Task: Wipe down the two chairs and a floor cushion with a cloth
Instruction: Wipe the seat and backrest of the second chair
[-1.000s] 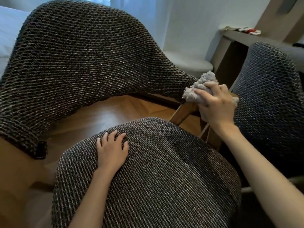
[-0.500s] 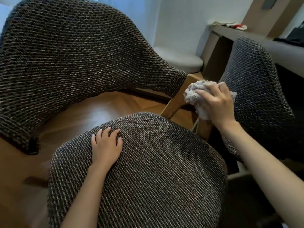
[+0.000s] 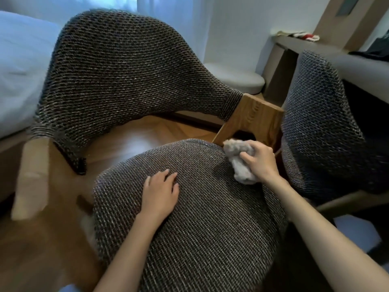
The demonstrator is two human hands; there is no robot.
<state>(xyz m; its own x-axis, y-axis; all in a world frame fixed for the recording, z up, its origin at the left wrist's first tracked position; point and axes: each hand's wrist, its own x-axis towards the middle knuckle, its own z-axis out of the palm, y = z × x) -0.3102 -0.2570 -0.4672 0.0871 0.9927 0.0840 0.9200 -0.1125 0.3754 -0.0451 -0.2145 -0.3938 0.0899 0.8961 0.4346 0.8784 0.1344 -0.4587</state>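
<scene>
Right hand (image 3: 261, 160) gripped crumpled grey cloth (image 3: 239, 160), wiping near dark woven chair seat (image 3: 200, 228); left hand (image 3: 160, 191) lay spread flat. Next probably sweeps nearer.

My left hand (image 3: 160, 191), lower centre of frame: bare, no rings, no watch. My right hand (image 3: 262, 160), right of centre: bare too. Forearms uncovered to bottom edge, sleeves nowhere visible.

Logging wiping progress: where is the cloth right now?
The cloth is bunched in the right hand, pressed on the seat cushion's far right edge, just below the wooden armrest.
</scene>
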